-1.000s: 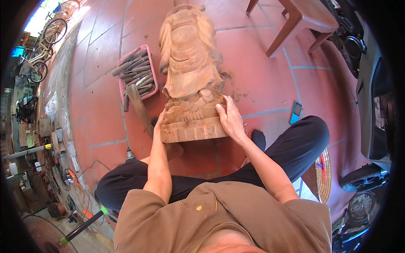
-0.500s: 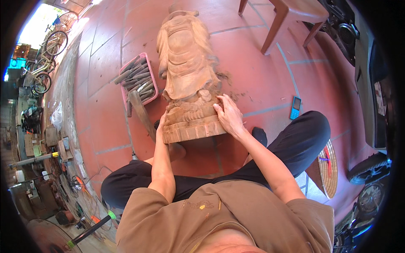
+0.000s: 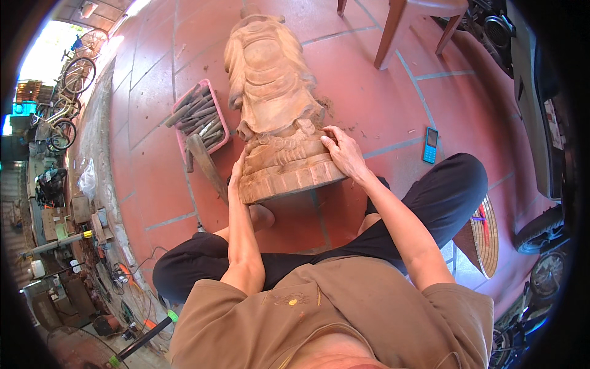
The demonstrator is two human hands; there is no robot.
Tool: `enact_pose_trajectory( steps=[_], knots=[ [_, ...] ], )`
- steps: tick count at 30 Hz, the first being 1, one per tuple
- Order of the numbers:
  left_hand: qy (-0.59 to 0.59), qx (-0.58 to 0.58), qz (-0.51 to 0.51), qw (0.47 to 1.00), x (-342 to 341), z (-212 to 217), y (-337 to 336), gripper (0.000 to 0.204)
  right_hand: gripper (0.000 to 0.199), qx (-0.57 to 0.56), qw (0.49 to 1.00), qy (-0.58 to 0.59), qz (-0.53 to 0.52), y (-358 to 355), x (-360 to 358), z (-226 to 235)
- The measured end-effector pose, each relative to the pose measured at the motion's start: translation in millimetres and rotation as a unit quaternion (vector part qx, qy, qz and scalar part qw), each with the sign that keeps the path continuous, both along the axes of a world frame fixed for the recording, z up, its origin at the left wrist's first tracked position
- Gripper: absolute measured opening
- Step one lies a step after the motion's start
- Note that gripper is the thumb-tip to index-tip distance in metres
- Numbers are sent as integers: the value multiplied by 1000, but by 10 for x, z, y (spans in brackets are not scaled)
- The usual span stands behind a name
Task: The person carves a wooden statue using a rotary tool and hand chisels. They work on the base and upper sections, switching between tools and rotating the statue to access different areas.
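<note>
A carved wooden statue (image 3: 270,86) of a robed figure lies lengthwise on the floor in front of me, its base (image 3: 289,178) toward my body. The robe has deep folds, and the top end is partly cut off by the picture's rim. Against the left side of the base presses my left hand (image 3: 236,172), its fingers partly hidden by the wood. My right hand (image 3: 345,152) grips the opposite side, fingers laid over the carved edge near the figure's feet. Brown wood dust lies beside the statue.
A pink basket (image 3: 226,132) full of chisel-like tools stands left of the statue, with a wooden mallet (image 3: 206,161) beside it. To the right are a blue phone (image 3: 430,146), a brown plastic chair (image 3: 393,34) and a woven conical hat (image 3: 483,240). Bicycles and clutter line the left.
The base end of the statue has swung to the right and tilted slightly, with both my hands staying on it. The view has shifted a little as well.
</note>
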State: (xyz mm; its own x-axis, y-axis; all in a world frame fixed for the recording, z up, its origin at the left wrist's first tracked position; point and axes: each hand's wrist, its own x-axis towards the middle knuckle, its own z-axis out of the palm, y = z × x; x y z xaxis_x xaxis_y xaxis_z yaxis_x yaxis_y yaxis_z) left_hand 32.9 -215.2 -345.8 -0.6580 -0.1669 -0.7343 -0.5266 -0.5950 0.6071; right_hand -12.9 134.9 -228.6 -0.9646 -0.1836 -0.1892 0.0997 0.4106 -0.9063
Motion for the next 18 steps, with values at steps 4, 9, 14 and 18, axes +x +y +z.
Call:
enact_pose_trajectory(
  steps=[4, 9, 14, 18],
  knots=[
    [0, -2, -5, 1000, -60, 179, 10, 45, 36, -22, 1000, -8, -11, 9, -10, -37],
    [11, -33, -27, 999, -94, 512, 56, 43, 36, -43, 999, -23, -19, 80, -66, -164],
    [46, -130, -101, 985, -45, 937, 200, 51, 33, -100, 994, -32, -15, 158, -54, -350],
    [50, -170, -130, 976, -51, 816, -11, 61, 30, -133, 989, -64, -27, 135, -39, -386]
  ],
)
